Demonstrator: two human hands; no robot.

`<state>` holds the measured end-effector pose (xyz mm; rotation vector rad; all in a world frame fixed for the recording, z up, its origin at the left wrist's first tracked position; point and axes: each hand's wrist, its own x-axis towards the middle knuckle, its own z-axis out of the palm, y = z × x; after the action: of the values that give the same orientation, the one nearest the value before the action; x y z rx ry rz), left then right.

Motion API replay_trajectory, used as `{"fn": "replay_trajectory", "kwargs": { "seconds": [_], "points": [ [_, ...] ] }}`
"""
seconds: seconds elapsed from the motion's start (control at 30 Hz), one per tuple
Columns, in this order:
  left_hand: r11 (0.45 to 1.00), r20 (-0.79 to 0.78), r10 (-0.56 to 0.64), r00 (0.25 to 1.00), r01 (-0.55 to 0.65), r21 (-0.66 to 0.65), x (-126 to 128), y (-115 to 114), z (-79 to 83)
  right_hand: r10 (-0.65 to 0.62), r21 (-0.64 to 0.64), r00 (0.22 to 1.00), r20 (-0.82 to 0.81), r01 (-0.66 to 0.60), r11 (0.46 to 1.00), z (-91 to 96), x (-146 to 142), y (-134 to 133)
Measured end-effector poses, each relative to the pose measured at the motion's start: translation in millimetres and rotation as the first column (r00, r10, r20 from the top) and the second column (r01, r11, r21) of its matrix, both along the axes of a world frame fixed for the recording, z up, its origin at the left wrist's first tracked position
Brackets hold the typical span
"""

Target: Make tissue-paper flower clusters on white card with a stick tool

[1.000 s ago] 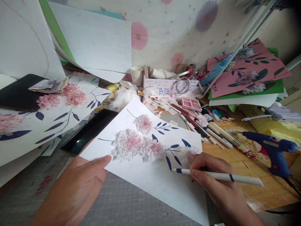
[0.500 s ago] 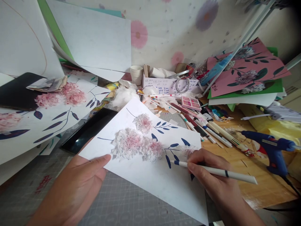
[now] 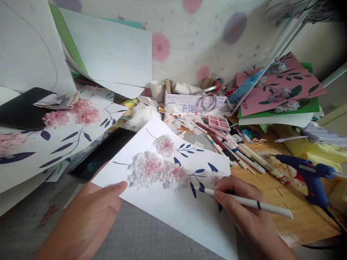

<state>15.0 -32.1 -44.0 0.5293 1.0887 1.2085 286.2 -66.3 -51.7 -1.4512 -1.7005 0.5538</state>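
Observation:
A white sheet (image 3: pixel 173 206) with pink shredded-paper flowers (image 3: pixel 155 169) and dark blue painted leaves lies tilted on the grey cutting mat (image 3: pixel 141 238). My left hand (image 3: pixel 89 216) lies flat on the mat, its thumb pressing the sheet's left corner. My right hand (image 3: pixel 244 213) is closed round a white marker pen (image 3: pixel 244 201) whose blue tip touches the sheet beside a blue leaf (image 3: pixel 193 189).
A black tablet (image 3: pixel 104 151) lies left of the sheet. Several pens (image 3: pixel 230 146) and a pink palette (image 3: pixel 219 122) crowd the wooden table behind. A blue glue gun (image 3: pixel 309 175) stands at right. Flower-decorated sheets (image 3: pixel 54 141) overlap at left, and pink card (image 3: pixel 279 85) at back right.
My right hand has drawn the pen slightly left and up along the blue leaves. The view has shifted a little. My left hand stays put.

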Motion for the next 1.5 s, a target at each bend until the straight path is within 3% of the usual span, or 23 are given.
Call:
{"fn": "replay_trajectory", "kwargs": {
  "seconds": [0.27, 1.2, 1.5],
  "points": [
    [1.000, 0.046, -0.009, 0.999, 0.009, 0.009, 1.5, 1.3, -1.3, 0.043, 0.032, 0.998, 0.036, -0.044, 0.998, -0.6, -0.4, 1.3],
    [1.000, 0.023, 0.004, 1.000, -0.004, 0.005, -0.7, 1.0, -3.3, -0.004, 0.012, 0.999, 0.053, 0.004, 1.000, -3.3, -0.3, 3.1],
    [1.000, -0.034, 0.024, 0.999, -0.024, 0.015, 0.2, 0.0, -2.0, -0.044, 0.005, 0.999, -0.018, 0.044, 0.999, -5.3, 0.7, -0.9]
  ]
}}
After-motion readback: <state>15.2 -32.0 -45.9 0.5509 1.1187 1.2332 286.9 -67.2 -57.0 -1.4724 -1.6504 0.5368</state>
